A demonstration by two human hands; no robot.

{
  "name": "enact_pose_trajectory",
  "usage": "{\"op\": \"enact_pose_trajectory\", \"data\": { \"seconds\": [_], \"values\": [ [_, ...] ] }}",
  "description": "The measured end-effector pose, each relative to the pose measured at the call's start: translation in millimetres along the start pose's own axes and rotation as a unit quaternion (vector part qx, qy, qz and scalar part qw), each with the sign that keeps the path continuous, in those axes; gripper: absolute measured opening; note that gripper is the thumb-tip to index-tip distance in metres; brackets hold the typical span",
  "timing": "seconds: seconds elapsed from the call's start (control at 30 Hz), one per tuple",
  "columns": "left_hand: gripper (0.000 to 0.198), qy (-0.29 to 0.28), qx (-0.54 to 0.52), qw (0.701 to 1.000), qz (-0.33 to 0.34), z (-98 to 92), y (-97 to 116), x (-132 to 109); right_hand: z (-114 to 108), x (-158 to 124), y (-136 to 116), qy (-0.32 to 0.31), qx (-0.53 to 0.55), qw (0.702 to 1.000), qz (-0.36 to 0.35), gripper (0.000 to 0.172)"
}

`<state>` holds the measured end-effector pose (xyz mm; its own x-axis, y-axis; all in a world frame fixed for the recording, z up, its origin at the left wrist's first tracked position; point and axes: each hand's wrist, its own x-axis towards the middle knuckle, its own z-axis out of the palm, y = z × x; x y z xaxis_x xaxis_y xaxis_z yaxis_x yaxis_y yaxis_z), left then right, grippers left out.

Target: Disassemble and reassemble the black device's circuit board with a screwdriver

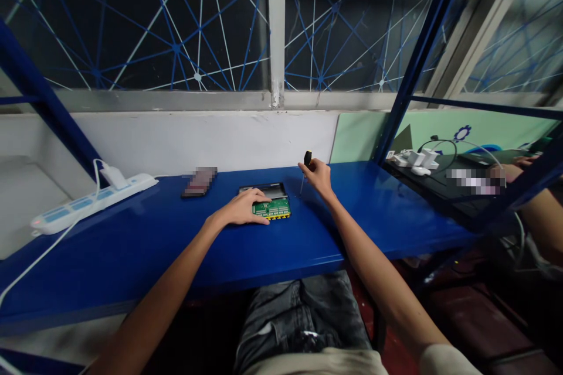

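So the green circuit board (275,209) was parked about mid-desk, right in front of a dark open casing (275,189) that it was touching or near enough. The left hand (244,209) was laid over the board's left end, fingers spread loosely and flat, nothing gripped. Just to the right, the right hand (317,177) was closed around a small screwdriver (307,159), which was held roughly upright with the tip down near the blue desk (176,246), just beside the casing.

Around it: a dark phone (200,181) was left lying to the left of the casing, a bit apart. Further left a white power strip (88,202) was stretched along the desk's back edge with a white plug (113,176) stuck in it. Off to the right, past a slanted blue post (417,58), some white chargers (416,159) were sat on a neighbouring dark surface, and another person's arm (545,217) was seen at the frame edge. The stretch between hands and board was not blocked by anything.
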<state>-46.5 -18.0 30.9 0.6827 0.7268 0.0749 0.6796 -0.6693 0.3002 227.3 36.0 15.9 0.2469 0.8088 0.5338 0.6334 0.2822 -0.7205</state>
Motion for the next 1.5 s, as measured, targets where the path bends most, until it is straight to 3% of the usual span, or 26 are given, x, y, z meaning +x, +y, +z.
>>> {"op": "enact_pose_trajectory", "data": {
  "seconds": [0.3,0.4,0.53,0.67,0.93,1.5],
  "values": [
    [0.063,0.053,-0.003,0.998,0.021,4.7,1,0,-2,-1,-4,-0.006,0.029,1.000,0.004,0.037],
    [0.050,0.118,-0.014,0.992,0.032,5.0,6,1,-5,-4,-14,-0.013,0.109,0.994,0.015,0.038],
    [0.034,0.181,-0.049,0.981,0.052,5.6,15,3,-7,-10,-34,-0.031,0.266,0.963,0.015,0.042],
    [0.030,0.192,-0.075,0.977,0.054,7.9,23,5,-7,-19,-52,-0.052,0.344,0.937,0.009,0.043],
    [0.021,0.212,-0.091,0.971,0.069,16.1,28,10,1,-35,-67,-0.094,0.399,0.912,-0.001,0.038],
    [0.026,0.188,-0.087,0.977,0.061,18.6,21,12,8,-45,-72,-0.077,0.339,0.937,-0.025,0.036]
  ]
}}
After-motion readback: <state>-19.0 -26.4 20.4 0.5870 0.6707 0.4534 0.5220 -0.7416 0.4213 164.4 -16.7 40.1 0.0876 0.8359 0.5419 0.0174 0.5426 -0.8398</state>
